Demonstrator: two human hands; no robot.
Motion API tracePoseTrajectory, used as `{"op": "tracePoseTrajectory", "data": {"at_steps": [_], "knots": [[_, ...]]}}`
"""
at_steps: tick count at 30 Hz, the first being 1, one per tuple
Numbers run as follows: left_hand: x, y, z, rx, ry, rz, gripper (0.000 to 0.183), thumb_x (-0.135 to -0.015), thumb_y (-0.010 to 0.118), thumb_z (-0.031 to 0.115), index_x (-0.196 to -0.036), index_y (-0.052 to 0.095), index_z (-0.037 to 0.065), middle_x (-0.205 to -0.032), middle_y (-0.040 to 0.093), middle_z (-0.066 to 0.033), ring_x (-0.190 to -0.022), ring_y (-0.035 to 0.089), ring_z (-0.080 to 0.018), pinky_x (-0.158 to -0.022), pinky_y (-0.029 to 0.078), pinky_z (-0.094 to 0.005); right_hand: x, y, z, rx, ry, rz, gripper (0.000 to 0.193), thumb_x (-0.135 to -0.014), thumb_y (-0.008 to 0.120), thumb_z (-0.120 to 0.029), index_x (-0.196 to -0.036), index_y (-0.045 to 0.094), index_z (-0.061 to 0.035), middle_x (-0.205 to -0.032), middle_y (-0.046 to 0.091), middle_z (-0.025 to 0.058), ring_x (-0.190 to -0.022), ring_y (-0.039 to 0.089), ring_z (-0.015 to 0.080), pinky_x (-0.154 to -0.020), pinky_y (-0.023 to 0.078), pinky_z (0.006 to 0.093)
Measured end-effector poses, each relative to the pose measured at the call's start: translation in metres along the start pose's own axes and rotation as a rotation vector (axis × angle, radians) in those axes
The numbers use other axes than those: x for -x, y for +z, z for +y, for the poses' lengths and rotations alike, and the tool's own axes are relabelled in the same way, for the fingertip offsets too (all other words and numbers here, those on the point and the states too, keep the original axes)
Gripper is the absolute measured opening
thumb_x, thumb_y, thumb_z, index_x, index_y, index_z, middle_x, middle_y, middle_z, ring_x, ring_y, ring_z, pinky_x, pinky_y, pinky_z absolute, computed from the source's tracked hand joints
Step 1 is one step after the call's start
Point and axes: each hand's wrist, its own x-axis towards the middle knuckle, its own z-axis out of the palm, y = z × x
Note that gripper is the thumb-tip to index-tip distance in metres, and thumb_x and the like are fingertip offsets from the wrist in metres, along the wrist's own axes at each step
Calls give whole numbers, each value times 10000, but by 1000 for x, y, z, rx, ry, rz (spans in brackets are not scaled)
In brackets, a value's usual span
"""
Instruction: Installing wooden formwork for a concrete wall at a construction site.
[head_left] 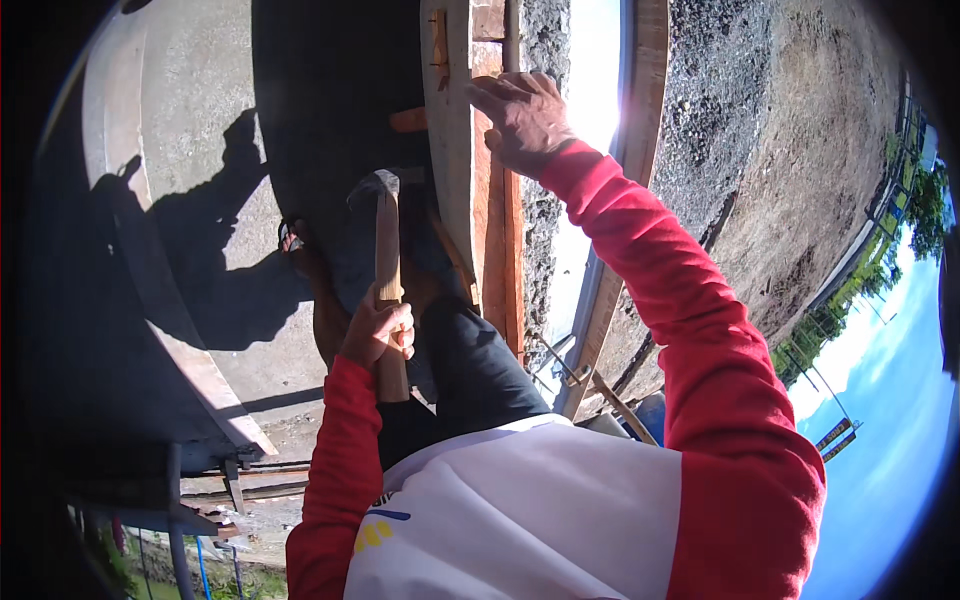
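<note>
My left hand (378, 330) is wrapped round the lower part of a wooden-handled hammer (388, 235). Its handle points up and away from me, with the metal head at the far end. My right hand (525, 118) is raised farther off to the right, over the top edge of a pale board (455, 150). Its fingers reach leftward and the thumb stands apart, with nothing visible in them. Whether the fingertips touch the board I cannot tell. Reddish-brown timber (492, 250) runs along the board's right side.
Small wood pieces (408, 120) stick out on the board's left side. A long timber beam (640, 90) runs on the right, with rough gravelly ground (800, 160) beyond. Thin wooden sticks (620, 405) cross near my right side. Concrete (200, 70) with my shadow lies left.
</note>
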Motion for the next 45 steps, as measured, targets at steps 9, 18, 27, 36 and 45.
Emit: {"op": "tracePoseTrajectory", "data": {"at_steps": [9,18,27,36,45], "knots": [[9,29,9,-85,-147,85,240,-705,485,126,-891,338,87,-575,391,-50,-391,401,-118,-343,373,-260,136,35,8,-512,832,-195,304,-628,496,-192,-923,500,-118,-788,544,119,-738,517,286,-652,416,366],[-15,57,29,-86,-200,25,218,-703,502,126,-869,361,113,-572,398,-22,-428,419,-114,-378,373,-262,102,37,33,-677,856,19,256,-622,518,-155,-867,548,-85,-769,560,105,-667,544,245,-626,430,306],[-12,11,90,-117,-286,-44,166,-689,527,177,-782,398,130,-546,388,0,-413,397,-98,-373,368,-260,-72,-6,88,-601,402,470,179,-611,473,-65,-765,547,-12,-713,537,149,-635,527,284,-580,431,328],[60,-15,202,-195,-90,167,209,-666,521,195,-759,358,102,-540,382,-24,-419,415,-129,-371,381,-282,-191,-72,116,-540,849,570,156,-591,467,-130,-672,580,-58,-646,542,158,-635,536,302,-620,431,335],[105,-31,282,-72,99,399,183,-651,507,153,-722,351,91,-520,377,-47,-413,415,-158,-360,381,-280,-261,-143,195,-483,1064,682,149,-598,493,-176,-666,575,-72,-643,545,146,-646,536,292,-607,425,335]]}}
